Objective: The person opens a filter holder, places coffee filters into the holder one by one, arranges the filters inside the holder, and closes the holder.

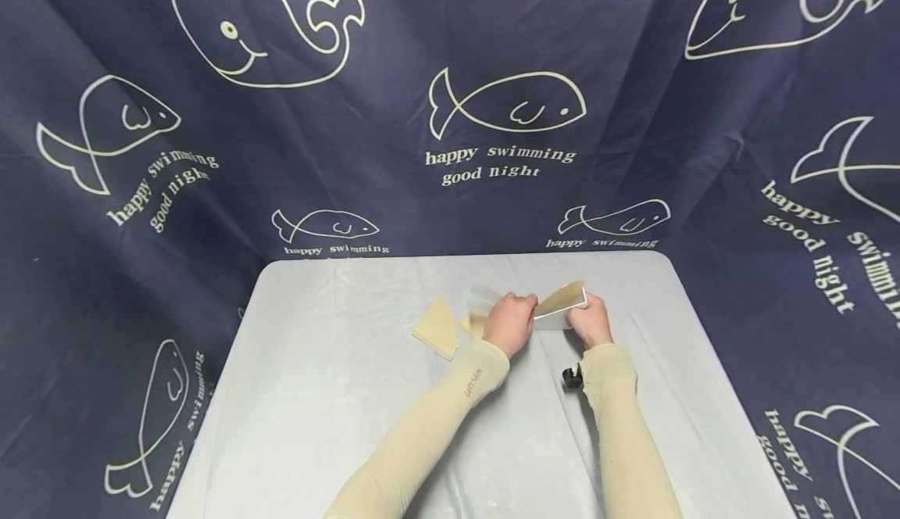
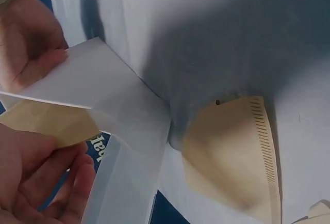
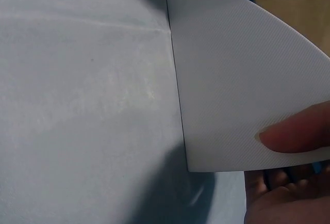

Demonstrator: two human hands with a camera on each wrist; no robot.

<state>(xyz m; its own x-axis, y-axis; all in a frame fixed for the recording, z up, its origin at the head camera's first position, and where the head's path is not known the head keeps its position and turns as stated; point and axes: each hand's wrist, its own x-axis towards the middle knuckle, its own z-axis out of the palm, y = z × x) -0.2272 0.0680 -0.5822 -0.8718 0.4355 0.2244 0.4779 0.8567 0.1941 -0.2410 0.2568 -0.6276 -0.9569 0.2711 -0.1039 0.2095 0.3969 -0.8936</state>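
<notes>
My right hand (image 1: 591,320) grips the end of a white box-like sleeve (image 2: 118,92). In the right wrist view its thumb (image 3: 296,133) lies on the white panel and its fingers are curled underneath. My left hand (image 1: 511,322) is at the sleeve's other side. In the left wrist view its fingers (image 2: 38,154) pinch a brown paper coffee filter (image 2: 62,123), which sits partly inside the sleeve's opening. A loose coffee filter (image 2: 227,157) with a crimped edge lies on the table beside the sleeve. How far the held filter reaches inside is hidden.
The light grey cloth-covered table (image 1: 295,394) has rounded back corners. Another brown filter (image 1: 473,323) shows partly behind my left hand. A translucent flap (image 1: 483,297) stands out at the sleeve's left. A dark blue curtain (image 1: 394,50) with fish and whale prints surrounds the table.
</notes>
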